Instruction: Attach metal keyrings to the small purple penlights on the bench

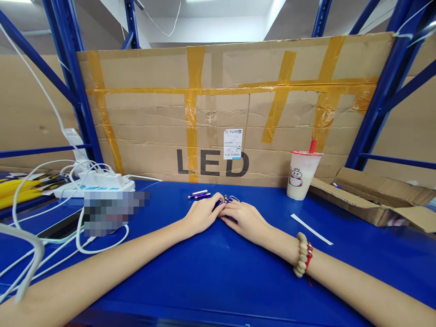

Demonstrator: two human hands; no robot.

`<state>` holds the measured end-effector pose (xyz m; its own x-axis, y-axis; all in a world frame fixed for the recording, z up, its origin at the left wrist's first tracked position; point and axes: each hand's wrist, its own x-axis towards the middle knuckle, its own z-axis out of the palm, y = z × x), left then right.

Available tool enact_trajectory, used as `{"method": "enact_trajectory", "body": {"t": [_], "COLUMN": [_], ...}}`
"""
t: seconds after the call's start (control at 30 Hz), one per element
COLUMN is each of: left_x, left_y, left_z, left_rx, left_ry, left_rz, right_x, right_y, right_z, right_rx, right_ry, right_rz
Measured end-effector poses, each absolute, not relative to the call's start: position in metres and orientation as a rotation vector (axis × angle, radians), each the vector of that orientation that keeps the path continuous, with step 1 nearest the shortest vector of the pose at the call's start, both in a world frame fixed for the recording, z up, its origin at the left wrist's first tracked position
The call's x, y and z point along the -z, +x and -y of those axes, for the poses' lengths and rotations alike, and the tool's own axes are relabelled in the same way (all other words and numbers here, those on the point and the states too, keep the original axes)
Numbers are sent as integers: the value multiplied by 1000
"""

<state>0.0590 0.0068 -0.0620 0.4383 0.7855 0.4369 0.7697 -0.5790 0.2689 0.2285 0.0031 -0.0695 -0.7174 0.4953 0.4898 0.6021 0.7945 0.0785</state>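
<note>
My left hand (203,214) and my right hand (245,220) meet at the middle of the blue table (204,272), their fingertips touching. The fingers of both are bent and closed together; what they hold, if anything, is hidden. Just behind the fingertips lie small metallic and dark pieces (231,198), partly covered by the hands. Beside my left hand, on its far side, are slim purple-blue pen-like items (199,195) with silvery parts. A beaded bracelet (301,255) and a red one circle my right wrist.
A drink cup (301,177) with a red straw stands at the right, near a white strip (311,229) and an open cardboard box (368,200). White cables and a power strip (102,179) crowd the left. A large taped cardboard sheet (153,122) rises behind.
</note>
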Motion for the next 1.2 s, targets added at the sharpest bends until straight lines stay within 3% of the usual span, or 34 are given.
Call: {"method": "enact_trajectory", "body": {"t": [1.2], "left_x": [62], "left_y": [59], "left_z": [-6], "left_rx": [-893], "left_ry": [2560], "left_rz": [-1381], "right_x": [67], "right_y": [229], "right_z": [0], "right_rx": [222], "right_ry": [-901], "right_rz": [2423]}}
